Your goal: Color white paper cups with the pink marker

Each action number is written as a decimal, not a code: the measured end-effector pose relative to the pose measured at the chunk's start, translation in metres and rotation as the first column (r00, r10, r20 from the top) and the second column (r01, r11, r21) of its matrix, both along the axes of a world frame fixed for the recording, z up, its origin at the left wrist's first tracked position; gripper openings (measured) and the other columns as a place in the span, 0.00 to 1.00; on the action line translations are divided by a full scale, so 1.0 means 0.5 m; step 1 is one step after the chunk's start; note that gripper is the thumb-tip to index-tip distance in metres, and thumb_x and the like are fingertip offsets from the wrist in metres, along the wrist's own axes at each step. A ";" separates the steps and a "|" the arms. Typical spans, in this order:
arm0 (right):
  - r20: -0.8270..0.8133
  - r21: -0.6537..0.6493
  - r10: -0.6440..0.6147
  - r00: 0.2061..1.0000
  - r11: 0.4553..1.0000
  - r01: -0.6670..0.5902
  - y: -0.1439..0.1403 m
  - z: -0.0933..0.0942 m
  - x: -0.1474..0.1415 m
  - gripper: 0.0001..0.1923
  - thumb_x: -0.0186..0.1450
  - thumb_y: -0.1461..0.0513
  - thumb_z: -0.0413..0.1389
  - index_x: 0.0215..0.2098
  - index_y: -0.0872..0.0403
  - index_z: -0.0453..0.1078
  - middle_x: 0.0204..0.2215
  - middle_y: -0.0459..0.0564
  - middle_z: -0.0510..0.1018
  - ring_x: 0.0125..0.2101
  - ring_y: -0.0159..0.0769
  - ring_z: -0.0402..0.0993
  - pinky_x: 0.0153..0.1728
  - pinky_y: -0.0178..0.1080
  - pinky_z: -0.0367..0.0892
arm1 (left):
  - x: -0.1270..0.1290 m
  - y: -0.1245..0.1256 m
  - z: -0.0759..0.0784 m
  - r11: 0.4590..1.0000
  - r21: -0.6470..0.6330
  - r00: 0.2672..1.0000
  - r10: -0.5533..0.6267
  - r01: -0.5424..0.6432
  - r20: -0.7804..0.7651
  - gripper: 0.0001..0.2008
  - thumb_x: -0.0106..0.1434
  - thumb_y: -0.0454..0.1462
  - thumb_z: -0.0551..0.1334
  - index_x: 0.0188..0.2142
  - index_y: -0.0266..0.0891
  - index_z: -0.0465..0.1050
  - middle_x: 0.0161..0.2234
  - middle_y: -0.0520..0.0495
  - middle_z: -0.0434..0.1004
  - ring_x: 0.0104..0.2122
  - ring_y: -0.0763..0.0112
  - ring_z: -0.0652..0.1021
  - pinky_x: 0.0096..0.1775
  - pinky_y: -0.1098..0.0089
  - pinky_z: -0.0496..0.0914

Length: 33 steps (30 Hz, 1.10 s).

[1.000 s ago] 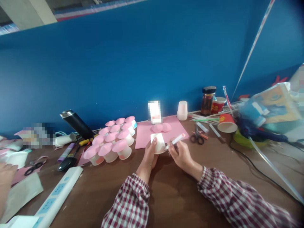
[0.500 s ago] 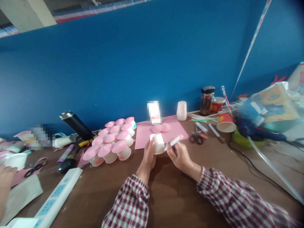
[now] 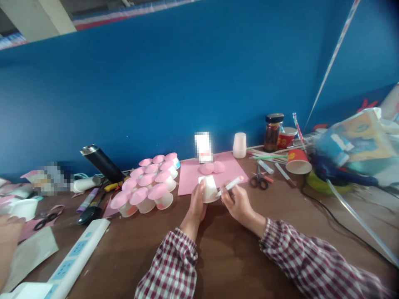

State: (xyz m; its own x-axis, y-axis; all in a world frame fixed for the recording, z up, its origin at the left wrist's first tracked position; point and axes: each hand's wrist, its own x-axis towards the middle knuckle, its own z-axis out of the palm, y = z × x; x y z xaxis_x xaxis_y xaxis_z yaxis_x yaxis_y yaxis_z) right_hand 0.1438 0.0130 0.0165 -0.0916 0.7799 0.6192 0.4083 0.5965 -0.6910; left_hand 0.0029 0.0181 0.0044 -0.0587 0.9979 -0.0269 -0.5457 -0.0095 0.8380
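In front of me, my left hand (image 3: 197,202) is wrapped round a small white paper cup (image 3: 209,187), held bottom up. A white marker pen (image 3: 231,183) with a pinkish end is pinched in my right hand (image 3: 239,204). Its lower tip reaches the cup's side near the rim; whether it touches, I cannot tell. Just behind the cup, two pink paper discs (image 3: 207,168) lie on a pink sheet (image 3: 187,179). To the left stand several upturned cups (image 3: 164,201) in rows, topped with shallow pink paper cones (image 3: 157,191).
Scissors (image 3: 258,182), pens, a red cup (image 3: 297,161) and a lidded jar (image 3: 274,132) are at right. A stack of white cups (image 3: 240,145) stands by the blue partition. At left are a black flask (image 3: 101,162), a power strip (image 3: 77,254) and another person's hand (image 3: 11,236).
The view has shifted slightly, so everything sits a little further right. Both hands keep their hold on the cup and the marker pen, with hardly any movement between them.
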 end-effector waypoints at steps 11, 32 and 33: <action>-0.007 -0.008 0.020 1.000 1.000 -0.020 -0.001 0.001 0.000 0.12 0.66 0.60 0.48 0.24 0.52 0.60 0.16 0.43 0.68 0.16 0.28 0.63 0.21 0.31 0.61 | -0.007 0.004 -0.004 1.000 -0.003 0.999 -0.030 0.030 -0.022 0.21 0.58 0.52 0.64 0.37 0.35 0.72 0.32 0.45 0.75 0.31 0.69 0.75 0.34 0.68 0.68; -0.080 -0.038 0.018 0.997 0.999 -0.021 0.004 -0.005 -0.002 0.10 0.66 0.60 0.49 0.27 0.53 0.62 0.19 0.45 0.73 0.18 0.30 0.68 0.22 0.30 0.62 | -0.002 -0.003 0.008 0.992 -0.079 0.993 -0.091 0.096 0.073 0.24 0.55 0.54 0.65 0.36 0.34 0.72 0.28 0.47 0.74 0.28 0.69 0.74 0.35 0.67 0.67; -0.089 -0.042 0.013 0.996 0.999 -0.016 0.005 -0.006 -0.001 0.09 0.66 0.60 0.49 0.27 0.53 0.63 0.20 0.46 0.74 0.19 0.30 0.68 0.23 0.30 0.63 | -0.002 -0.004 0.008 0.991 -0.085 0.993 -0.092 0.098 0.077 0.24 0.55 0.54 0.65 0.36 0.34 0.72 0.28 0.47 0.74 0.28 0.69 0.74 0.35 0.67 0.67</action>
